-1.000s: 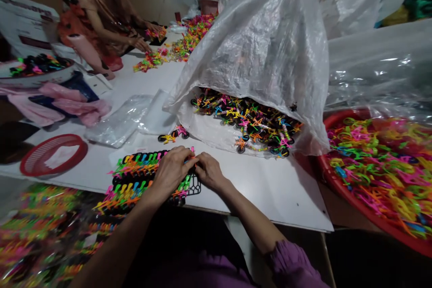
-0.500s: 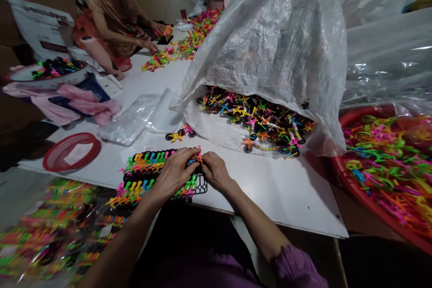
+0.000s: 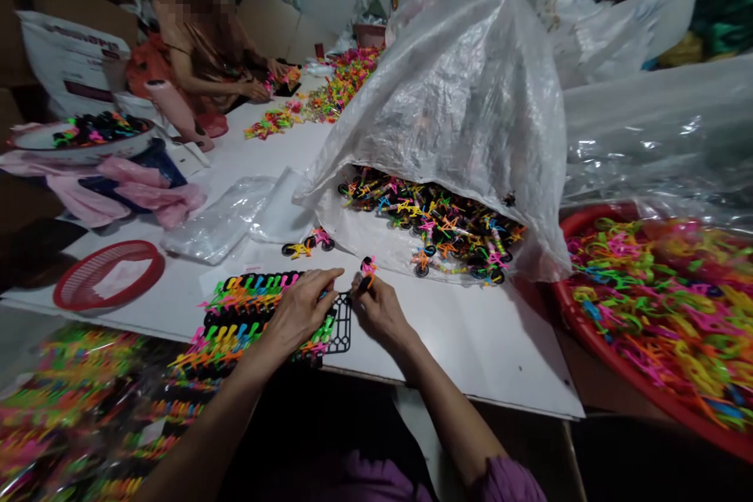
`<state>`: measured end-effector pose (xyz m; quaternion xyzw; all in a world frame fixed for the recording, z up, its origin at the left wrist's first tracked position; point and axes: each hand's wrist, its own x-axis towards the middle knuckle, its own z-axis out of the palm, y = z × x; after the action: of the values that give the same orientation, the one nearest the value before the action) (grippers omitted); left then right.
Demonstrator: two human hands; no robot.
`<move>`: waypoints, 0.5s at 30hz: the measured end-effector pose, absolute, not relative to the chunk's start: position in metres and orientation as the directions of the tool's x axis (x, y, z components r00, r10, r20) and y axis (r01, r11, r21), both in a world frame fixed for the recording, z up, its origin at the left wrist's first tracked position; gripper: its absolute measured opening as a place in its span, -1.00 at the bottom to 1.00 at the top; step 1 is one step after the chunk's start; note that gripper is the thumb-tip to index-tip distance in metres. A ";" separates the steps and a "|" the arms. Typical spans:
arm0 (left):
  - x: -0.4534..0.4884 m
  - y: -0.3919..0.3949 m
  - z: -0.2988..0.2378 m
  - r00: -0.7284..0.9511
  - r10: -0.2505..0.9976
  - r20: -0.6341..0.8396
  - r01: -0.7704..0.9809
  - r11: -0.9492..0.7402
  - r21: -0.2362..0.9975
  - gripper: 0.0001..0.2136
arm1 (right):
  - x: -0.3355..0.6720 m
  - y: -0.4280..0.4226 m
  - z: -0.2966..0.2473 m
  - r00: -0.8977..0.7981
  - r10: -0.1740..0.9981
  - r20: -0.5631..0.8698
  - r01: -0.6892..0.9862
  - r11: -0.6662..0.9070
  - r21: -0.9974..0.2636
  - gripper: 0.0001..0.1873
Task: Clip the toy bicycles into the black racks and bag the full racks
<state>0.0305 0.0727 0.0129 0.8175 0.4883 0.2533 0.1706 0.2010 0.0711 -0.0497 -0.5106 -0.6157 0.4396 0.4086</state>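
A black grid tray (image 3: 340, 332) lies near the front edge of the white table (image 3: 482, 337), lined with rows of small bright toy bikes (image 3: 247, 304). My left hand (image 3: 300, 306) rests flat on those rows, fingers stretched toward the tray's right end. My right hand (image 3: 380, 307) is just right of the tray, fingers pinched on a small toy bike (image 3: 365, 273) with a pink frame held above the table. Two loose toy bikes (image 3: 306, 245) lie on the table behind the tray.
A big clear plastic bag (image 3: 464, 110) spills a heap of toy bikes (image 3: 441, 223). A red tub (image 3: 594, 329) of coloured parts stands right. A red basket (image 3: 106, 274), clear bags (image 3: 227, 216) and pink cloth (image 3: 135, 184) lie left. Another person (image 3: 205, 47) works at the far end.
My right hand has drawn away from the tray to the right and lifted a small bike. My left hand has flattened onto the rows.
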 end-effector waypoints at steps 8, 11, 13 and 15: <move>0.037 0.063 0.036 0.344 0.882 0.321 0.644 -0.471 0.603 -0.74 | 0.215 0.056 -0.018 -0.376 0.923 0.083 0.227 0.178 -0.957 -0.71; 0.045 0.060 0.053 0.333 0.863 0.380 0.617 -0.505 0.604 -0.64 | 0.212 0.052 -0.013 -0.411 0.909 0.068 0.308 0.209 -0.928 -0.78; 0.048 0.061 0.059 0.405 0.854 0.327 0.605 -0.518 0.604 -0.61 | 0.211 0.049 -0.008 -0.433 0.898 0.080 0.349 0.250 -0.903 -0.84; 0.049 0.063 0.062 0.483 0.850 0.212 0.574 -0.490 0.656 -0.63 | 0.212 0.047 -0.001 -0.466 0.881 0.082 0.378 0.282 -0.882 -0.88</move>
<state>0.0489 0.0630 0.0618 0.8212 0.4333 0.2658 0.2594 0.2117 0.0470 -0.0011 -0.4230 -0.7438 0.4241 0.2965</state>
